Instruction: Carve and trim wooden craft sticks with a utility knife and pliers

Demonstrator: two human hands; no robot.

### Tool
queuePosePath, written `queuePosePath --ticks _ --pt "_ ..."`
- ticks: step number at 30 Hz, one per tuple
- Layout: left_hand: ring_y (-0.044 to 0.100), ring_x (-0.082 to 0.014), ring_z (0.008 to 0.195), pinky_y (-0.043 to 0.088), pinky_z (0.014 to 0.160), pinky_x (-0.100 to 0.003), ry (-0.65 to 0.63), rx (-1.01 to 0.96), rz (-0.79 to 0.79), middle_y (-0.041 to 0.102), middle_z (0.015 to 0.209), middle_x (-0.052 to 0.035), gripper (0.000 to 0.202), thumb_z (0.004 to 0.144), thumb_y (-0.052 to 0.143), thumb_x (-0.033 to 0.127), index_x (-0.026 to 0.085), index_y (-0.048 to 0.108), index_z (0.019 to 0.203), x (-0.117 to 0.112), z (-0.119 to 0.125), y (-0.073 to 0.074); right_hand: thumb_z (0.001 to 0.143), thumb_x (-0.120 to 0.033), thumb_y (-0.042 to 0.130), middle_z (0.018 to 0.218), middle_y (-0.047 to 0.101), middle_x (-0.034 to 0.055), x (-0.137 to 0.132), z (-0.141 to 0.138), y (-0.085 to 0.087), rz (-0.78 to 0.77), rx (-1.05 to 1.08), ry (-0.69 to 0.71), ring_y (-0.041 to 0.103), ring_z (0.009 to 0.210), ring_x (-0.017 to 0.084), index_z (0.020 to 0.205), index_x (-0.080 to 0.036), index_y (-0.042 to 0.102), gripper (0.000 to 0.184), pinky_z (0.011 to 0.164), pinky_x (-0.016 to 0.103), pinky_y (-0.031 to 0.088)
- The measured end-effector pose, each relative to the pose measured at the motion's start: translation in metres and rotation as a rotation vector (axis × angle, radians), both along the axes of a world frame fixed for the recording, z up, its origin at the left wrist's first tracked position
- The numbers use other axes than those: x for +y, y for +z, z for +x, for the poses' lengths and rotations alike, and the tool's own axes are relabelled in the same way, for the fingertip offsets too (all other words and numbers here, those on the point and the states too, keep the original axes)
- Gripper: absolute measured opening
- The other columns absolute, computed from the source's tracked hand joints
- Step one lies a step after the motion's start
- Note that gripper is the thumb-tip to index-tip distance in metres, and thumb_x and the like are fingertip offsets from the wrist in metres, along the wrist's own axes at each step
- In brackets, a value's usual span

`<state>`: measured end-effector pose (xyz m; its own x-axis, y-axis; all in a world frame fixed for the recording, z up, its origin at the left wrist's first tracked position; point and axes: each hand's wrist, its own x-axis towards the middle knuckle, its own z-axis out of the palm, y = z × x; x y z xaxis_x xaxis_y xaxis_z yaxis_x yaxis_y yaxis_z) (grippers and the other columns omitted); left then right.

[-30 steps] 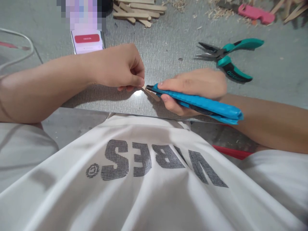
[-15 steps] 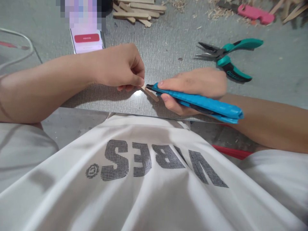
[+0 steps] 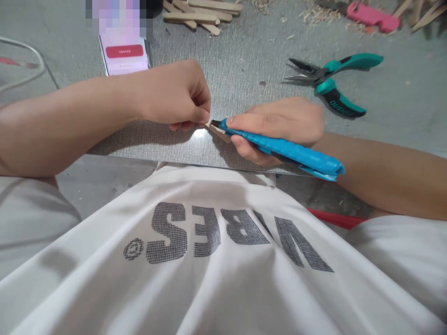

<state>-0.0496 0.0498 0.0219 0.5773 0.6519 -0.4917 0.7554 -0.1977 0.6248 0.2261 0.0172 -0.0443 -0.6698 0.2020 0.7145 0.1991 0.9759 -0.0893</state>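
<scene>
My left hand (image 3: 178, 95) pinches one end of a flat wooden craft stick (image 3: 222, 135) between thumb and fingertips, just above the table. The stick slants down to the right, its rounded end free. Wrapped around a blue utility knife (image 3: 289, 148), my right hand (image 3: 279, 123) lies to the right of the stick. The knife's dark tip rests at the stick, close to my left fingertips. How far the blade cuts into the wood cannot be made out.
Green-and-black long-nose pliers (image 3: 328, 81) lie with their jaws apart at right. Several craft sticks (image 3: 199, 17), wood shavings (image 3: 319, 14) and a pink-handled tool (image 3: 373, 17) are along the back. A phone (image 3: 125, 58) and a pale cable (image 3: 40, 60) are at left.
My right hand and the knife have shifted slightly left along the stick, and the knife's rear end has moved left. My left hand keeps its pinch in nearly the same place.
</scene>
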Motion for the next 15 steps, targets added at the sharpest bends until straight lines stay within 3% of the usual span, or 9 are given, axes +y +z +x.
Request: queuePosePath --ticks 7,15 --pt "0.064 -0.0133 0.061 0.047 0.071 -0.031 -0.002 -0.047 0.051 0.072 0.064 0.0010 0.027 0.097 0.065 0.037 0.025 0.071 0.073 -0.002 -0.003 -0.009 0.109 -0.028 0.072 0.081 0.085 -0.0015 0.002 -0.002 -0.006 0.003 0.027 -0.034 0.077 0.062 0.012 0.122 -0.026 0.083 0.017 0.066 0.020 0.059" --pt "0.063 -0.0088 0.049 0.047 0.063 -0.027 0.074 -0.027 -0.002 0.073 0.058 0.0033 0.031 0.100 0.071 0.020 0.021 0.075 0.070 -0.003 0.004 -0.005 0.109 -0.023 0.071 0.084 0.085 0.0017 0.005 -0.002 0.004 0.009 -0.025 0.019 0.077 0.062 0.015 0.125 -0.021 0.079 0.018 0.063 0.025 0.057"
